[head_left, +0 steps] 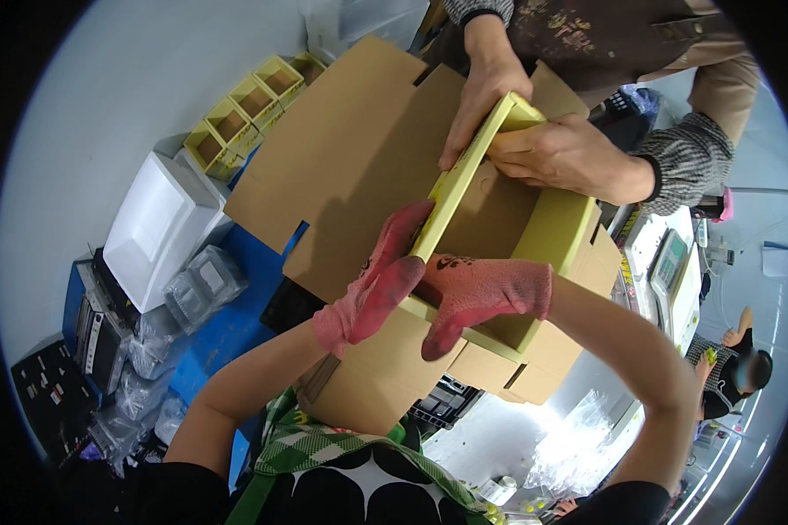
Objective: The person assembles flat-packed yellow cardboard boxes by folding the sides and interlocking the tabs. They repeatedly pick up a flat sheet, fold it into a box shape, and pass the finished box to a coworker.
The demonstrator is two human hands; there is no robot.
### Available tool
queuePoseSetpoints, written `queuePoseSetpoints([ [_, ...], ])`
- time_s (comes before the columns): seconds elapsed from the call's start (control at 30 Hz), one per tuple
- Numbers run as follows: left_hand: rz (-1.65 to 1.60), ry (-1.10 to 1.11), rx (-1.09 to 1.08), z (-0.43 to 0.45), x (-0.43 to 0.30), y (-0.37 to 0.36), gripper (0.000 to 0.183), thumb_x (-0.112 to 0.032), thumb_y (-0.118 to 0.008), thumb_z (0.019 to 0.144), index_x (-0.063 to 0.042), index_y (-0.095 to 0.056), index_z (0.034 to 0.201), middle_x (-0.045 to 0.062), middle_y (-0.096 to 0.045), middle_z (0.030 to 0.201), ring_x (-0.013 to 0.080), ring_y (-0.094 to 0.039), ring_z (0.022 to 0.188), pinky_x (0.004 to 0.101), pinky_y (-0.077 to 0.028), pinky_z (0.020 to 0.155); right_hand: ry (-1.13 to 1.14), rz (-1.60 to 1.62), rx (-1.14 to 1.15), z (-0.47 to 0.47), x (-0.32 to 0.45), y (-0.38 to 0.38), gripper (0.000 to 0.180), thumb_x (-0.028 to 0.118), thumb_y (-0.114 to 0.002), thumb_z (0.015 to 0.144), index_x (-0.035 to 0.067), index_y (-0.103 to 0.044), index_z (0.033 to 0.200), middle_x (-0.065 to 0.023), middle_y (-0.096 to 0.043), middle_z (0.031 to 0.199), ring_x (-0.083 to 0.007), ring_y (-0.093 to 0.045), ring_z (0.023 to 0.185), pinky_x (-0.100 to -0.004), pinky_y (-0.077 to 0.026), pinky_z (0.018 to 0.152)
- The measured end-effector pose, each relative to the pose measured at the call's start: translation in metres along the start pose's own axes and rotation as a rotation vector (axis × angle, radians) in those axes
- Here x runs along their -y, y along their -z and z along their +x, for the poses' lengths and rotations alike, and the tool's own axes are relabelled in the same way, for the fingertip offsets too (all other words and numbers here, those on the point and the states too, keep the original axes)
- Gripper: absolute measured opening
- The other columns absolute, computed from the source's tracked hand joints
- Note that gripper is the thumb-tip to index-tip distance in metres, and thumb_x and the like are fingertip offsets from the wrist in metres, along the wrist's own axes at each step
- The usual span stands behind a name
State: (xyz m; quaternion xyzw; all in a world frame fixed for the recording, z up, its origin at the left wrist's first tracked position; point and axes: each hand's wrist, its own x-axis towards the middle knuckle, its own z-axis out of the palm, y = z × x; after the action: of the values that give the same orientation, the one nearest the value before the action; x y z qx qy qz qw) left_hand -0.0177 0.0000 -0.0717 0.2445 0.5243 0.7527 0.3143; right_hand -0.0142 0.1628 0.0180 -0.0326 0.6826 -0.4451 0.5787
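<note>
A yellow cardboard box [561,230] with a brown inside stands among the spread flaps of a larger brown carton [348,144]. My left hand [377,279], in a pink-red glove, holds the near end of the box's long yellow side wall [463,177], its fingers along the outer face. My right hand [489,289], gloved alike, has its fingers against the inner side of that wall, partly hidden. Its thumb hangs apart over the box's near end. Across from me, a co-worker's two bare hands [551,154] hold the far end of the same wall.
Several small yellow boxes [240,115] line the wall at left. A white foam box [161,223] and clear plastic containers [203,289] rest by a blue surface [236,262]. A weighing scale [671,262] stands at right. Clear plastic film [574,446] lies on a shiny metal surface. Another person [729,367] is farther off.
</note>
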Motion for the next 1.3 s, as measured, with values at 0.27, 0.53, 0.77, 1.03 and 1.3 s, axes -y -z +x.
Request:
queuePoseSetpoints([
  [0.27,0.245,0.02,-0.088,-0.011,-0.007,0.021,0.056,-0.032,-0.046,0.095,-0.005,-0.031,0.142,0.01,-0.038,0.137,0.0206,-0.038,0.125,0.0329,-0.029,0.106,0.483,-0.439,-1.479,-0.053,-0.026,-0.1,0.046,0.014,-0.067,0.074,0.001,-0.055,0.116,-0.0165,-0.056,0.115,-0.027,-0.051,0.115,-0.0387,-0.038,0.099],
  [0.53,1.845,-0.217,-0.684,0.007,-0.013,0.139,0.081,-0.05,-0.064,0.081,-0.004,-0.033,0.14,0.021,-0.031,0.145,0.0352,-0.041,0.125,0.039,-0.037,0.102,-0.487,0.261,-2.082,-0.057,-0.227,-0.21,0.069,0.03,-0.063,0.088,-0.004,-0.03,0.139,-0.0225,-0.035,0.141,-0.0342,-0.039,0.128,-0.0407,-0.032,0.106],
  [0.77,1.102,0.705,-0.301,0.031,-0.073,0.147,0.09,-0.056,-0.069,0.073,0.001,-0.038,0.136,0.014,-0.052,0.13,0.024,-0.052,0.116,0.0335,-0.043,0.095,-0.268,0.816,-1.69,-0.063,-0.233,-0.215,0.069,0.042,-0.062,0.087,-0.005,-0.037,0.131,-0.0223,-0.05,0.129,-0.0289,-0.047,0.122,-0.038,-0.039,0.099],
  [1.03,1.262,0.662,-0.302,0.029,-0.07,0.16,0.077,-0.045,-0.074,0.074,-0.002,-0.045,0.131,0.011,-0.056,0.127,0.0196,-0.055,0.113,0.0324,-0.045,0.092,-0.67,0.476,-1.758,-0.093,-0.188,-0.21,0.05,0.042,-0.066,0.083,-0.003,-0.055,0.102,-0.0206,-0.064,0.099,-0.0327,-0.061,0.094,-0.0389,-0.047,0.086],
  [1.3,1.756,0.294,-0.336,0.021,-0.1,0.112,0.071,-0.046,-0.073,0.068,-0.007,-0.05,0.123,0.017,-0.059,0.116,0.0316,-0.054,0.11,0.0408,-0.046,0.09,-0.84,0.251,-1.814,-0.106,-0.173,-0.208,0.054,0.046,-0.073,0.072,-0.002,-0.058,0.092,-0.0175,-0.067,0.087,-0.0324,-0.065,0.085,-0.0379,-0.048,0.08],
])
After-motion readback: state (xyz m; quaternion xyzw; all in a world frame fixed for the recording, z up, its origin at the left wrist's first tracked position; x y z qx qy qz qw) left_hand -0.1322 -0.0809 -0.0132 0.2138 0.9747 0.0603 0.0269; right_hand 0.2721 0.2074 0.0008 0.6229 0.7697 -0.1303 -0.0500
